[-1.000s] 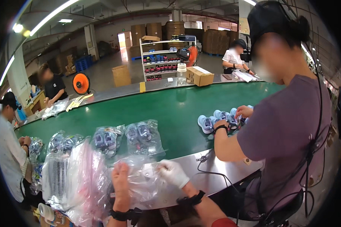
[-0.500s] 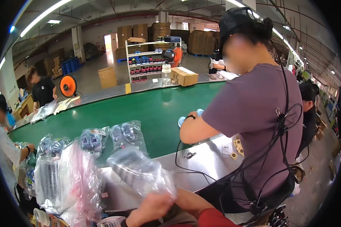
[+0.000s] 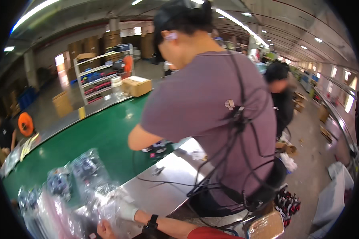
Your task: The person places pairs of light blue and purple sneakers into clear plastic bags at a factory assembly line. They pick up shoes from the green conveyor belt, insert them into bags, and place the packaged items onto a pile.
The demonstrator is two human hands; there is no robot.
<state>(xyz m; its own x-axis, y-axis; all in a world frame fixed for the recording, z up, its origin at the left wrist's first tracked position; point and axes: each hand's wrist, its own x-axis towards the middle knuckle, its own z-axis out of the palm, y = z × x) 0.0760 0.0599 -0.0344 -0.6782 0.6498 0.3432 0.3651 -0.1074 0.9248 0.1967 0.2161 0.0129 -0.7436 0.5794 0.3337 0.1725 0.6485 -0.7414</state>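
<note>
A clear plastic bag (image 3: 107, 205) is between my hands at the near edge of the bench. My left hand (image 3: 105, 230), at the lower edge, has its fingers closed on the bag. My right hand (image 3: 127, 210) is white, as if gloved, and reaches to the bag's other side; its fingers are blurred and hidden in the film. A black watch sits on that wrist. Just beyond lie clear bags with blue-grey shoes, one bagged pair (image 3: 85, 166) and another bagged pair (image 3: 59, 184). A pile of pinkish clear bags (image 3: 56, 213) is left of my hands.
The green conveyor belt (image 3: 111, 125) runs past a metal bench (image 3: 155, 189). A co-worker in a purple shirt (image 3: 203, 91) stands close on my right, black cables (image 3: 239, 123) hanging down their back. Across the belt are a cardboard box (image 3: 137, 86) and a shoe rack (image 3: 99, 75).
The view has swung right, so the co-worker fills more of it. The plastic bag has moved toward the shoe bags, and my right hand, hidden before, now shows beside it.
</note>
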